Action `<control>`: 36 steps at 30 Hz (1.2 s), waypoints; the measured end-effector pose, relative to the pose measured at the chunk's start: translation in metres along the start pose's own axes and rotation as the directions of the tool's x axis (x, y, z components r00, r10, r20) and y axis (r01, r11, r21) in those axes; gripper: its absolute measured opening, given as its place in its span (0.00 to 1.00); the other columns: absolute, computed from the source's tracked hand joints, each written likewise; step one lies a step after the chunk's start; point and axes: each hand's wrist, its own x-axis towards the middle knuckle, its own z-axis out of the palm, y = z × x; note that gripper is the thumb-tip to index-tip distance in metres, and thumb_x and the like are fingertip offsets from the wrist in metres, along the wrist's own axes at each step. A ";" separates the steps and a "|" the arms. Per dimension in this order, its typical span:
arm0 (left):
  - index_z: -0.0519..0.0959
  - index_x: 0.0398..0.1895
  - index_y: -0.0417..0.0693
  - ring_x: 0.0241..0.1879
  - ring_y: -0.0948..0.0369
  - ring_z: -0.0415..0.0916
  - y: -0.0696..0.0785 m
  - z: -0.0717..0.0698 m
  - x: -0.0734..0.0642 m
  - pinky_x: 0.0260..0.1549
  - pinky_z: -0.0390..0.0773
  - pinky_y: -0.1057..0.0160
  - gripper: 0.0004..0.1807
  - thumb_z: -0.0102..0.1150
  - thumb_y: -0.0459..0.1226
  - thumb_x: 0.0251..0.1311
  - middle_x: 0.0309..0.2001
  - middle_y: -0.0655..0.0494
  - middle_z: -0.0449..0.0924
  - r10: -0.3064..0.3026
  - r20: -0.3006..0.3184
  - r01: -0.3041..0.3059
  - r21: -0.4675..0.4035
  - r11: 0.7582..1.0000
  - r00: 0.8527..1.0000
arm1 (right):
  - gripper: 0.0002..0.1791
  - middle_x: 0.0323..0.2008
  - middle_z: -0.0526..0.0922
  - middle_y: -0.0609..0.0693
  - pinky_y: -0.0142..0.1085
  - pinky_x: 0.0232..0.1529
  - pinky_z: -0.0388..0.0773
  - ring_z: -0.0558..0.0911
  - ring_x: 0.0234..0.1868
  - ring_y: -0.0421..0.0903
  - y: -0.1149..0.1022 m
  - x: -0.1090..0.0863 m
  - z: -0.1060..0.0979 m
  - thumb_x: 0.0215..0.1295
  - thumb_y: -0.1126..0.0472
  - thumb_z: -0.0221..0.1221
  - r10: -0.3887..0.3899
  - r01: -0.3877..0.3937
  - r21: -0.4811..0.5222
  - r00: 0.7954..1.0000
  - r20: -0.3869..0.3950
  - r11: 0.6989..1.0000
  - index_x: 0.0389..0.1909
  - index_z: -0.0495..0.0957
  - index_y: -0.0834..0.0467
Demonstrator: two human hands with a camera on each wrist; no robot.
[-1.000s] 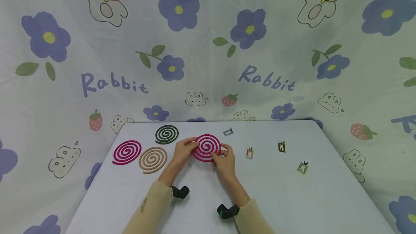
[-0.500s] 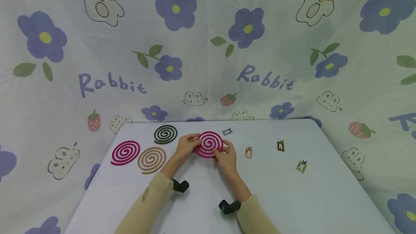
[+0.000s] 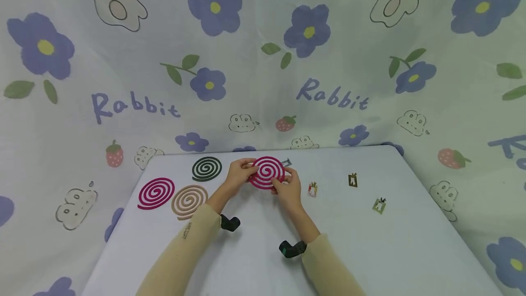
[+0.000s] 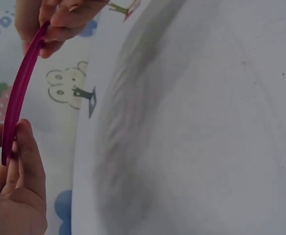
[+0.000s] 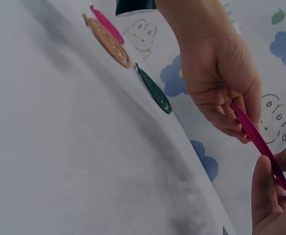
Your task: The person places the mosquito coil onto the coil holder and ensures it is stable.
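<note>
A magenta spiral mosquito coil [image 3: 266,171] is held up above the table between both hands. My left hand [image 3: 238,176] pinches its left edge, and my right hand [image 3: 288,190] pinches its lower right edge with the thumb on the front face. Seen edge-on in the left wrist view, the held coil [image 4: 20,95] looks thin and slightly bowed, with a shadow beneath on the cloth. Left of the hands lie a second magenta coil [image 3: 156,192], a tan coil [image 3: 189,199] and a dark green coil [image 3: 207,168].
Small metal coil stands lie to the right: a silver stand [image 3: 286,162] partly behind the held coil, a red-patterned stand [image 3: 312,189], a dark bronze stand [image 3: 353,180] and a greenish stand [image 3: 379,206]. A patterned curtain [image 3: 246,67] hangs behind the white table [image 3: 394,250].
Both hands have carried the magenta coil a little up and to the right, so it overlaps the silver stand. The head view has shifted slightly. The other coils and stands stay put.
</note>
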 end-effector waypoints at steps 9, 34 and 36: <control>0.78 0.56 0.44 0.37 0.58 0.82 0.023 0.007 0.012 0.34 0.83 0.62 0.20 0.65 0.36 0.61 0.41 0.47 0.83 0.014 0.033 -0.014 0.004 1.000 0.999 | 0.31 0.39 0.77 0.60 0.35 0.29 0.83 0.83 0.27 0.47 -0.024 0.013 -0.006 0.62 0.67 0.64 -0.010 0.010 0.002 1.000 -0.019 1.000 0.64 0.63 0.59; 0.75 0.60 0.44 0.43 0.55 0.81 0.069 0.027 0.054 0.41 0.81 0.62 0.26 0.68 0.37 0.59 0.49 0.47 0.79 -0.078 0.102 0.092 -0.142 0.986 0.992 | 0.31 0.38 0.78 0.60 0.32 0.27 0.82 0.81 0.22 0.42 -0.059 0.056 -0.013 0.63 0.67 0.63 -0.008 0.010 0.050 0.999 -0.042 0.999 0.64 0.61 0.64; 0.76 0.59 0.43 0.42 0.56 0.81 0.073 0.029 0.059 0.41 0.81 0.61 0.25 0.68 0.37 0.59 0.49 0.46 0.79 -0.085 0.109 0.102 -0.162 0.981 0.990 | 0.32 0.39 0.78 0.60 0.34 0.28 0.82 0.81 0.22 0.42 -0.063 0.058 -0.014 0.64 0.66 0.63 -0.015 0.017 0.055 0.999 -0.035 0.998 0.65 0.61 0.64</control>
